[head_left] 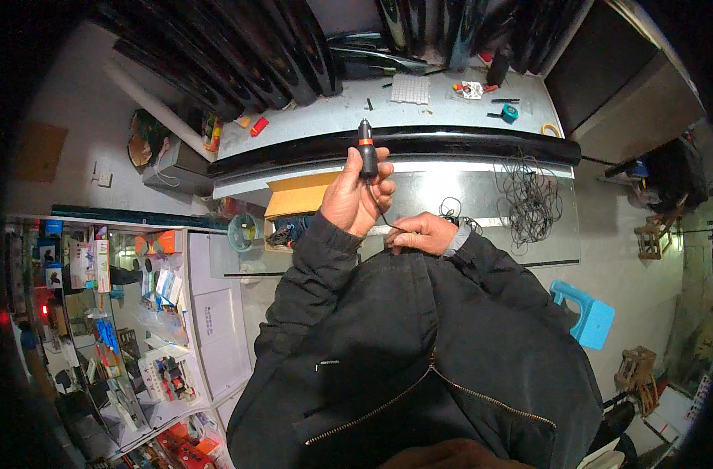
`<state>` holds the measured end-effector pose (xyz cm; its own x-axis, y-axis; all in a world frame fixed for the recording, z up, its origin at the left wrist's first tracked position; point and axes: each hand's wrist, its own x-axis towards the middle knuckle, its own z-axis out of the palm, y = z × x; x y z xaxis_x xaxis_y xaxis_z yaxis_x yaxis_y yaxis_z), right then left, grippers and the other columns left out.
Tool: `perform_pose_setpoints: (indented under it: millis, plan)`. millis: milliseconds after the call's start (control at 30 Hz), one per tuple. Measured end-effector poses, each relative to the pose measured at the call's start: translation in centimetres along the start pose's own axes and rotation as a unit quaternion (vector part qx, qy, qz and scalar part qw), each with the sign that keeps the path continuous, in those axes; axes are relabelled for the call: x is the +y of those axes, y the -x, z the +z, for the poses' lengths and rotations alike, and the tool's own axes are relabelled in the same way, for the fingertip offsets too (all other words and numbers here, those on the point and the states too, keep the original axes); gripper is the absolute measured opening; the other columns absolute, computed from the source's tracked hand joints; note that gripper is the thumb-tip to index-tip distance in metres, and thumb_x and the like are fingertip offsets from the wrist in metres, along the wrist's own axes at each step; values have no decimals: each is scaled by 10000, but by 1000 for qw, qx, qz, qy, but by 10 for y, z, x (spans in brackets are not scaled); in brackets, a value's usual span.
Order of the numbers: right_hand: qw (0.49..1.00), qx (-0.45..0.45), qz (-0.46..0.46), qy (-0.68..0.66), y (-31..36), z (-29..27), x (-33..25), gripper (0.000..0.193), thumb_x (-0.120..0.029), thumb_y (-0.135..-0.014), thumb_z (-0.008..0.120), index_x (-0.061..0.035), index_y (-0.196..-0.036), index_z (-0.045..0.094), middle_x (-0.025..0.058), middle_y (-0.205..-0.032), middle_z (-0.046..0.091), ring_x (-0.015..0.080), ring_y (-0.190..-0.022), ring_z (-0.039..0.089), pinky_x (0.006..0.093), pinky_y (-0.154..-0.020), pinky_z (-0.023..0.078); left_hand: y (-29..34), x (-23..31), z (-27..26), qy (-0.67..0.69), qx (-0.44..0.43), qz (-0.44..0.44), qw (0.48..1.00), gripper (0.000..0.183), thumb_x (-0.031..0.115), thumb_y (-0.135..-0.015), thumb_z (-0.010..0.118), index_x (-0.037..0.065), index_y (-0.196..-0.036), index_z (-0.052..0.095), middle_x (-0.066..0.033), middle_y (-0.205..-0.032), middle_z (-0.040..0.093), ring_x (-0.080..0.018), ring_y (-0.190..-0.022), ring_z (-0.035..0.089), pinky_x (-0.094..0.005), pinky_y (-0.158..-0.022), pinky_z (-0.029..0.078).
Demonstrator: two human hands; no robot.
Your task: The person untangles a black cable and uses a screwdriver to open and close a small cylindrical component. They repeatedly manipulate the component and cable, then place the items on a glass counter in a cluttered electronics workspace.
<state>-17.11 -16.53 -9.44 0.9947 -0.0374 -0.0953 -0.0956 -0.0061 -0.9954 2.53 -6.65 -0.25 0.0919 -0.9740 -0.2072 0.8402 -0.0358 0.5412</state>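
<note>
Black, with an orange band near its tip, a car charger plug (367, 151) stands upright in the person's left hand (356, 195), whose fingers are closed around the lower part of its body while the tip rises clear above them. A thin black cable (381, 213) runs down from the plug's base, across the palm side of the left hand, to the right hand (423, 234), which is closed with its fingertips pinched on the cable just above the collar of the person's dark zipped jacket (419, 352). The two hands sit near each other, the left higher than the right, both held above a glass counter (481, 195). A loose tangle of black wire (530, 197) lies on the glass well to the right of the hands. An open cardboard box (298, 195) sits just left of the left hand. Beyond the counter, a grey workbench (442, 105) carries small tools. A blue plastic stool (587, 313) stands on the floor at right.
</note>
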Motion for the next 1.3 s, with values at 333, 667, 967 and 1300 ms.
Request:
perform_pose_setpoints:
  millis: [333, 667, 967, 1300]
  plan:
    - [966, 65, -47, 247, 17, -59, -12, 262, -274, -882, 842, -73, -1019, 745, 130, -860, 724, 276, -809, 710, 398, -741, 536, 31, 0, -3, -280, -103, -220, 929, 670, 614, -1080, 488, 49, -1439, 483, -252, -1487, 576, -421, -1167, 723, -418, -836, 666]
    - [860, 217, -3, 462, 14, -68, -37, 201, -286, -916, 770, -111, -950, 678, 124, -825, 703, 391, -807, 700, 502, -664, 528, 13, -30, -46, -724, -25, -160, 671, 519, 472, -1140, 469, 45, -1431, 521, -142, -1064, 637, -219, -992, 658, -355, -764, 573]
    - [899, 395, -37, 187, 2, -41, -44, 187, -189, -985, 732, -8, -985, 686, 79, -751, 666, 138, -669, 591, 322, -637, 492, -8, -58, -75, -689, 19, 171, 704, 433, 333, -1093, 591, -5, -1357, 535, -273, -1260, 682, -456, -1239, 618, -459, -1051, 485]
    - [922, 370, -28, 113, -1, -19, -45, 189, -188, -1009, 720, -3, -992, 681, 49, -795, 676, 94, -719, 585, 301, -669, 505, -27, -60, -77, -606, 107, 85, 784, 389, 300, -1119, 550, -12, -1351, 540, -221, -1182, 712, -294, -1155, 682, -436, -998, 534]
